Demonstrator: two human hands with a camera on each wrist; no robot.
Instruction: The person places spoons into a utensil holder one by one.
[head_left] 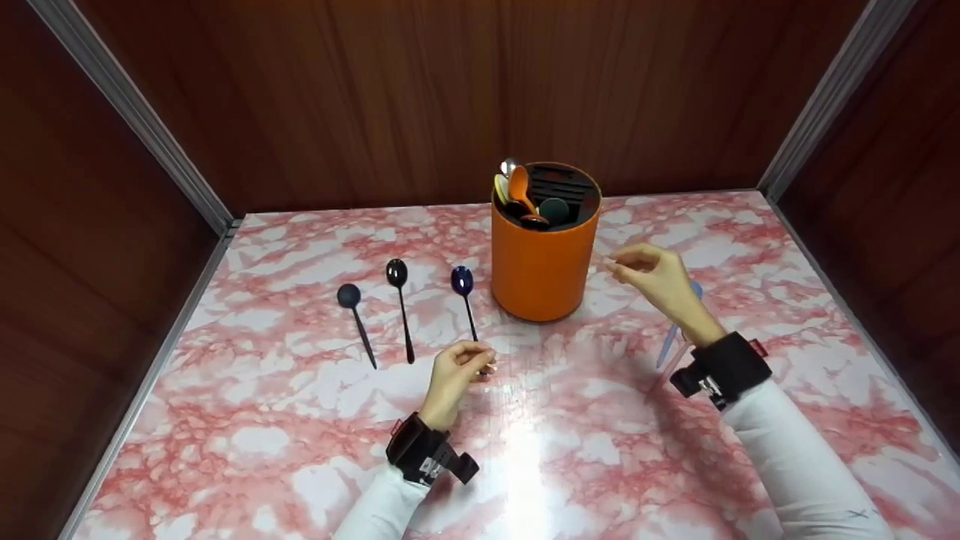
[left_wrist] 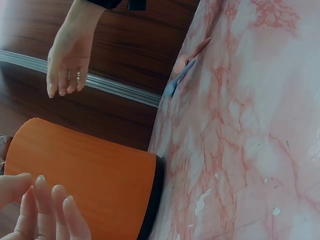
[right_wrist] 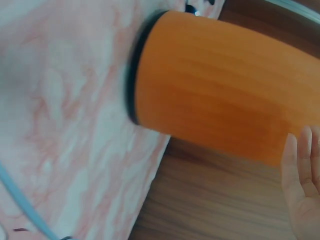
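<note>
An orange utensil holder [head_left: 540, 274] stands upright, with several spoons leaning in its black slotted top. My right hand [head_left: 660, 281] hovers to the right of it, fingers loosely bent and holding nothing. In the head view my left hand [head_left: 454, 375] covers the handle end of a glossy blue spoon [head_left: 462, 280]. Its thumb and fingertips [left_wrist: 41, 181] come close together in the left wrist view, with nothing seen between them. Left of the blue spoon lie a glossy black spoon [head_left: 397, 273] and a matte dark spoon [head_left: 349, 295].
Beneath the right wrist lie a light blue spoon [head_left: 667, 346] and a pink spoon [left_wrist: 181, 64], close together. The table [head_left: 285, 480] has a pink marbled top. Dark wood panels [head_left: 375, 97] close it in at the back and both sides.
</note>
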